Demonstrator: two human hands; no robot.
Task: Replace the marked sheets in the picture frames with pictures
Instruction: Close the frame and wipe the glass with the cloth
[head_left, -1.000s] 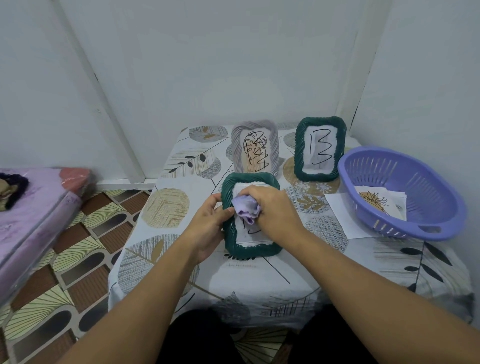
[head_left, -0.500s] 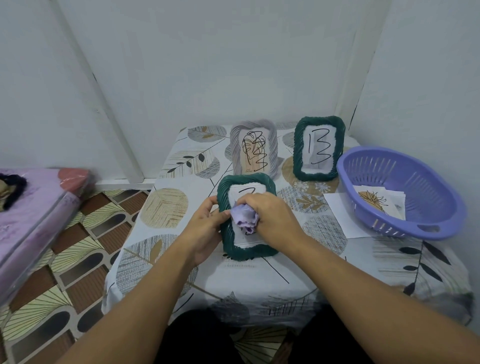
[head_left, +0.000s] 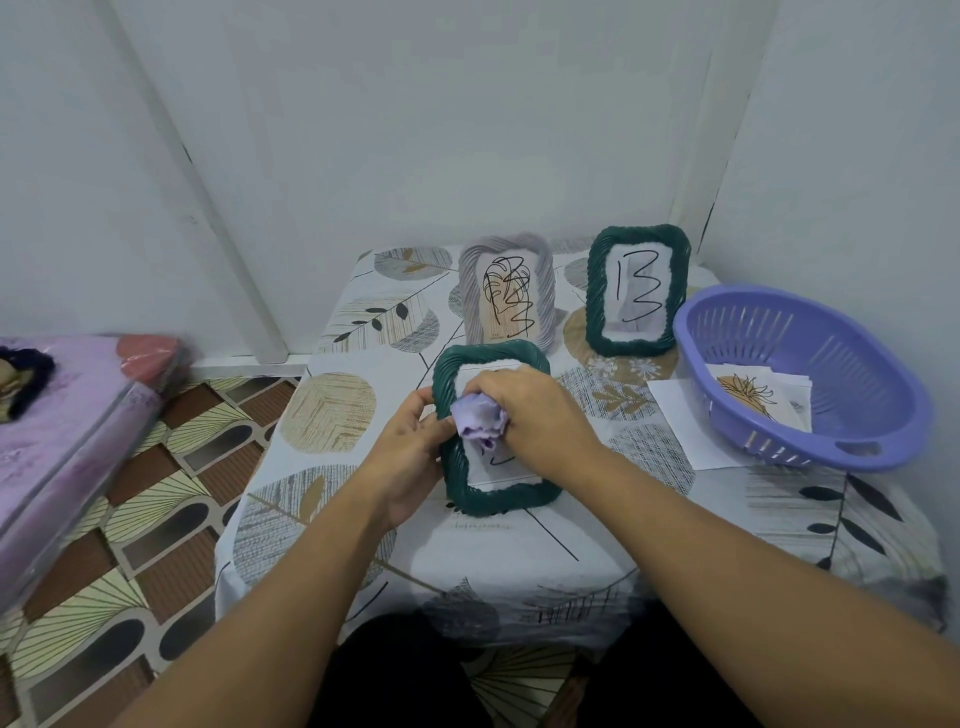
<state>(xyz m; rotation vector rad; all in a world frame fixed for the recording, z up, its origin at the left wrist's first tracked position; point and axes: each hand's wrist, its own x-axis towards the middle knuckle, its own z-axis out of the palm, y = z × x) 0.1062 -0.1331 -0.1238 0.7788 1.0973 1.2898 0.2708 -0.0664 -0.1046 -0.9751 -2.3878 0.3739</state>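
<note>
A person seated at a small table (head_left: 519, 551) draped in a leaf-print cloth is working on a dark green rope-pattern picture frame (head_left: 493, 501) lying flat near the table's middle. The right hand (head_left: 540, 421) is clenching a crumpled lilac cloth (head_left: 478, 421) and pressing it onto the frame's glass, over a white sheet whose black marker strokes are mostly hidden beneath the hand. The left hand (head_left: 410, 457) is gripping the frame's left edge, thumb on the front rim and fingers curling round its side.

Behind it, two more frames are standing upright near the wall: a grey rope-pattern frame (head_left: 543, 291) holding a beige leaf drawing scribbled over in black, and, to its right, a second green frame (head_left: 597, 312) holding a white sheet marked with black strokes resembling "13".

At the table's right edge a lilac plastic basket (head_left: 857, 441) is sitting on a loose white sheet (head_left: 675, 415), holding a small stack of prints; the top print (head_left: 748, 397) is showing an orange-and-black line drawing of a plant.

To the left, beyond the patterned floor tiles (head_left: 171, 499), a pink mattress (head_left: 67, 426) wrapped in clear plastic is lying along the edge of view.
</note>
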